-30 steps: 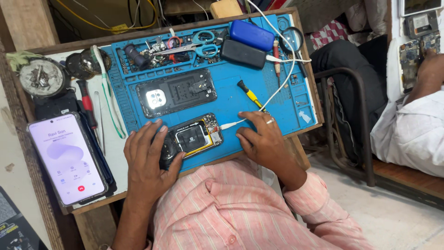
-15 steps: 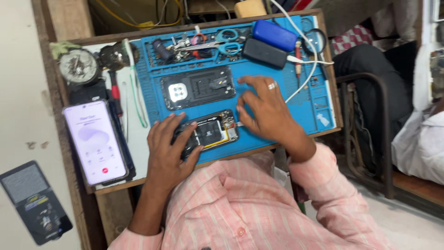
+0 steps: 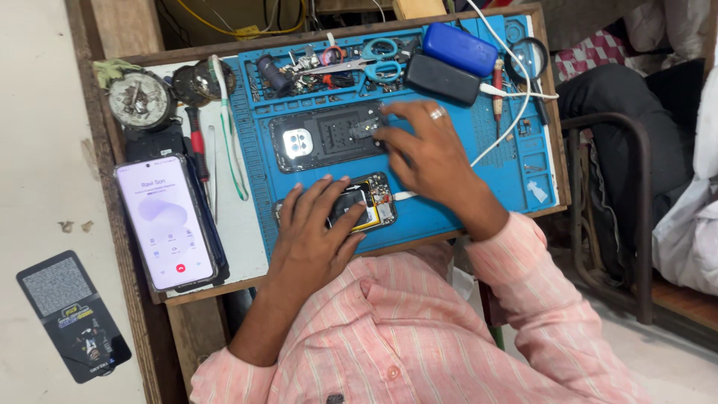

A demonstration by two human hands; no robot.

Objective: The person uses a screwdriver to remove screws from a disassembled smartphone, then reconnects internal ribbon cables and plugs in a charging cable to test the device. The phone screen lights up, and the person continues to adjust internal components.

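- An opened phone (image 3: 364,203), its insides showing, lies at the near edge of a blue work mat (image 3: 464,202) — the left hand (image 3: 314,232) rests flat across it, fingers spread, pinning rather than gripping.
- Just beyond it lies a dark back cover (image 3: 321,140); the right hand (image 3: 426,153), a ring on one finger, reaches over its right end, fingertips touching a small part there, nothing clasped.
- Scissors (image 3: 370,66), a blue case (image 3: 460,49) and a black case (image 3: 443,78) line the mat's far edge.
- A lit phone (image 3: 166,222) lies left of the mat — on the wooden bench (image 3: 134,56).
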